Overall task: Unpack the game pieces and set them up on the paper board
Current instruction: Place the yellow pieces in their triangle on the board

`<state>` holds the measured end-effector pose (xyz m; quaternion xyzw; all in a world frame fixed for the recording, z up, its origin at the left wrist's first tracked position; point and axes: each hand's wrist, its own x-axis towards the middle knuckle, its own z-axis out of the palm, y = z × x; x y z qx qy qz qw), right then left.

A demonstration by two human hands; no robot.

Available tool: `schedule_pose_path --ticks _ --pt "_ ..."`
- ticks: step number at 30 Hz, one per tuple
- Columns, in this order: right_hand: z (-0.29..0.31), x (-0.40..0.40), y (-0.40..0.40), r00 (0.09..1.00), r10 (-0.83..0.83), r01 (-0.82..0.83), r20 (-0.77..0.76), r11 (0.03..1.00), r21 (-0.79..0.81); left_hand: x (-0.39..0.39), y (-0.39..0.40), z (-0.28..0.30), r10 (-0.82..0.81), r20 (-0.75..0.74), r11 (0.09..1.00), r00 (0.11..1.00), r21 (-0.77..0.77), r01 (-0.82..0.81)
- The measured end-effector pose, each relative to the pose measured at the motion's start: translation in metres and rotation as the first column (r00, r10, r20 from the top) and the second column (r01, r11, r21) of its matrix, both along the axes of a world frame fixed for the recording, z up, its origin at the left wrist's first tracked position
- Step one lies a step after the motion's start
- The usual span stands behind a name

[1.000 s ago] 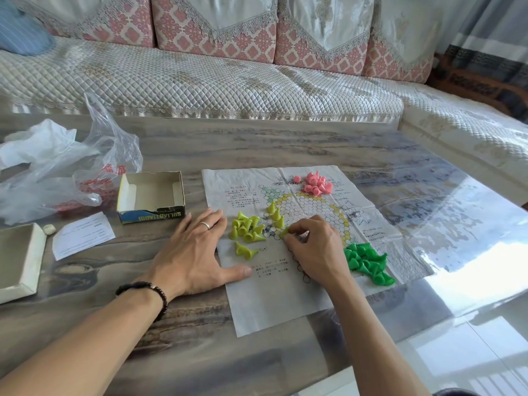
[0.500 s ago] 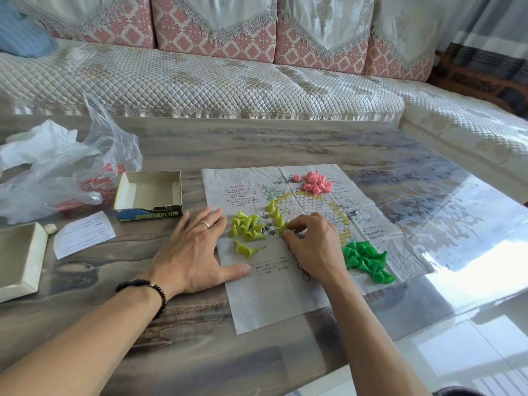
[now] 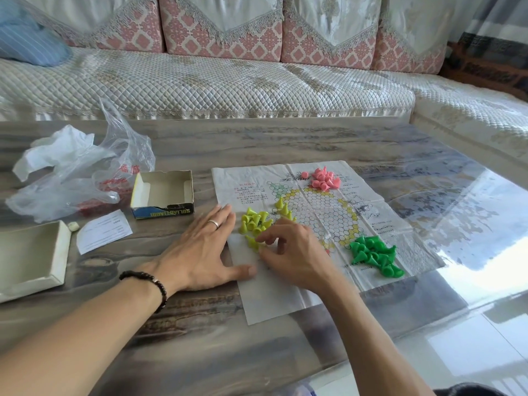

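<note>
Since the earlier frame the right hand [image 3: 294,252] has shifted left, from the yellow ring of the printed hexagon grid to the loose yellow-green plastic cone pieces [image 3: 254,222] heaped at the left of the creased white paper board [image 3: 285,298]; its fingers are curled, fingertips touching a toppled yellow-green cone [image 3: 253,242] beneath the heap, though whether it is actually pinched cannot be told. Left hand [image 3: 200,252], wearing a silver ring and a dark bead bracelet, lies flat with fingers spread, pressing the board's left edge onto the grey marbled table [image 3: 285,141], holding nothing. Three yellow-green cones [image 3: 284,208] stand upright along the grid's left rim. Pink plastic cones [image 3: 324,179] cluster at the board's far edge; dark green plastic cones [image 3: 374,254] lie heaped at its right. Left of the board sit an open cardboard box [image 3: 163,194], a crumpled clear plastic bag [image 3: 71,172], a white paper slip [image 3: 104,231] and a shallow box lid [image 3: 31,258]
</note>
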<state>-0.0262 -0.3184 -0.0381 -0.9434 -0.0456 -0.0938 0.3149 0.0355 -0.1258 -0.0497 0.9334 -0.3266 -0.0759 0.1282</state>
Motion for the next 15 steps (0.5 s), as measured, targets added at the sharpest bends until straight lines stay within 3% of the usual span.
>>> schedule_pose_path --ticks 9,15 --pt "0.004 -0.005 -0.007 0.999 -0.047 0.047 -0.021 0.999 -0.003 -0.006 0.002 -0.008 0.031 0.078 0.998 0.996 -0.048 -0.027" --pt "0.015 -0.014 -0.047 0.947 -0.321 0.319 -0.006 0.941 0.111 -0.006 0.003 -0.008 0.028 0.090 0.998 0.996 -0.062 -0.022"
